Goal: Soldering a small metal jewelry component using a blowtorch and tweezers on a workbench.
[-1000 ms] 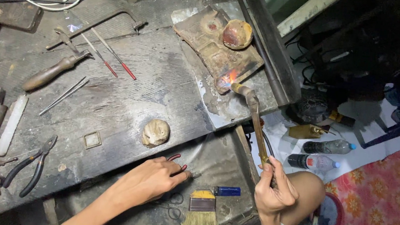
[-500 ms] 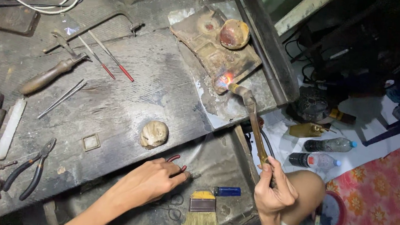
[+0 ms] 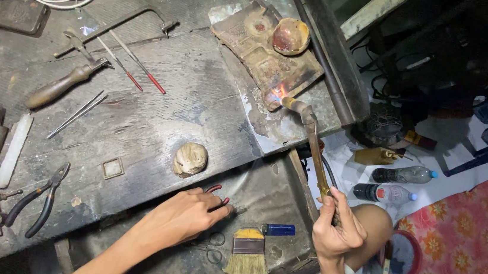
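**Torch lit at the far end of a cluttered counter**

The dark, scarred counter (image 3: 156, 116) ran under both hands. Beyond the right hand lay a scorched metal plate (image 3: 264, 55) with a round bowl (image 3: 290, 36) on its far corner. The right hand (image 3: 337, 229) had its grip clamped round the lower end of a long brass torch (image 3: 314, 147), whose nozzle reached away from the hand to the plate's near edge, where a small flame (image 3: 277, 92) burned. The left hand (image 3: 185, 216) rested at the counter's near edge, its grip closed on red-handled pliers (image 3: 217, 195) that poked out past the fingertips. Just beside that hand, toward the right hand, sat a yellow brush (image 3: 246, 251) and a blue lighter (image 3: 278, 230), with scissors (image 3: 210, 244) partly under the palm. A pale lump (image 3: 190, 158) lay just beyond the left hand, and black pliers (image 3: 38, 200) well off to its left.
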